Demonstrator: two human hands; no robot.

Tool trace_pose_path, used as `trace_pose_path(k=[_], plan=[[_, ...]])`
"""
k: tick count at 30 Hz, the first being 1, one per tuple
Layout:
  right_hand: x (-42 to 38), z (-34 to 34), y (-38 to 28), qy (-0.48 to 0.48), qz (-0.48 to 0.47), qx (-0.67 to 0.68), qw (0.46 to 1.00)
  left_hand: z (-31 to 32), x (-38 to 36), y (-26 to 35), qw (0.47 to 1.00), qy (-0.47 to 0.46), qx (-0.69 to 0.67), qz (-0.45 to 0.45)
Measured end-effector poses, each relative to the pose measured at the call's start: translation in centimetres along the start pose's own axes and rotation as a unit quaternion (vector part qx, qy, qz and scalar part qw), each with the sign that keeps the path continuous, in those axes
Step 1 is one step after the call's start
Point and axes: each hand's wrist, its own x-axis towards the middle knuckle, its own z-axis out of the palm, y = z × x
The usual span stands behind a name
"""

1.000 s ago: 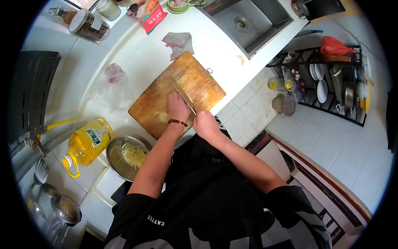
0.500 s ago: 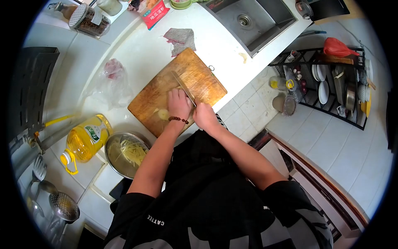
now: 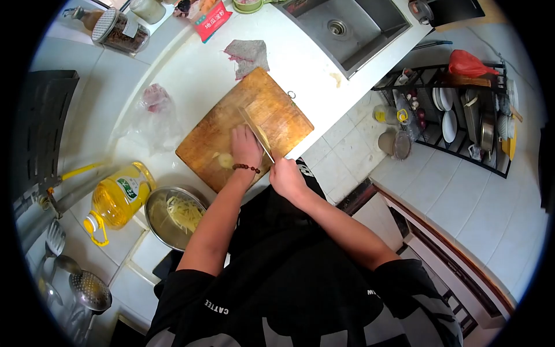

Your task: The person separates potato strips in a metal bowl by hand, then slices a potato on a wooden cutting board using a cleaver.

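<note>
My right hand (image 3: 287, 178) is closed around the handle of a kitchen knife (image 3: 254, 130), its blade slanting up and left over a wooden cutting board (image 3: 283, 110). Against the blade's left side, my left hand (image 3: 247, 147) is closed and presses down on a potato, mostly hidden beneath the fingers. A pale strip of potato (image 3: 264, 135) shows along the blade's right side. Next to my left wrist, a pale cut potato piece (image 3: 224, 160) lies on the board. Left of my forearm, a metal bowl (image 3: 152, 215) holds pale potato strips (image 3: 184, 214).
An oil bottle (image 3: 118, 196) stands beside the bowl. A plastic bag (image 3: 156, 118) lies left of the board, and a grey cloth (image 3: 250, 56) lies beyond it. The sink (image 3: 361, 34) is at upper right. A dish rack (image 3: 462, 118) and utensils (image 3: 89, 289) flank the sides.
The knife blade has shifted slightly and shows more of its flat side. Both hands keep their hold, with my right hand a little lower. The whole view has shifted slightly.
</note>
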Motion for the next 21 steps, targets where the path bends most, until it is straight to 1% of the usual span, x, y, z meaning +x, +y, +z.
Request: trace_pose_path(k=[3,7,9,12,14,17,18,19,21], plan=[[1.0,0.2,0.2,-0.011,-0.007,-0.026,1.0,0.3,0.1,-0.2,1.0,0.016,0.005,0.004],[3.2,0.9,0.5,-0.003,-0.02,-0.013,1.0,0.8,0.0,-0.3,0.999,0.044,0.006,0.012],[4.8,1.3,0.9,0.004,-0.034,-0.03,0.999,0.6,0.0,-0.1,0.999,0.038,0.007,0.008],[5.5,1.5,1.1,0.03,-0.039,-0.007,0.999,0.2,0.3,0.0,0.999,0.032,0.0,0.008],[5.0,1.0,0.9,0.028,-0.042,-0.009,0.999,0.2,0.2,0.0,0.999,0.033,-0.008,0.005],[2.6,0.4,0.0,0.022,-0.038,-0.004,0.999,0.3,0.3,-0.1,0.999,0.043,0.015,0.019],[1.5,0.0,-0.2,0.015,-0.031,-0.001,0.999,0.4,0.2,-0.1,1.0,0.031,0.003,0.002],[0.6,-0.8,-0.8,-0.013,-0.011,-0.013,1.0,0.4,0.1,-0.1,1.0,0.019,-0.009,-0.014],[-0.5,-0.7,-0.9,-0.009,0.0,-0.012,1.0,0.3,0.1,-0.2,1.0,0.017,-0.018,-0.016]])
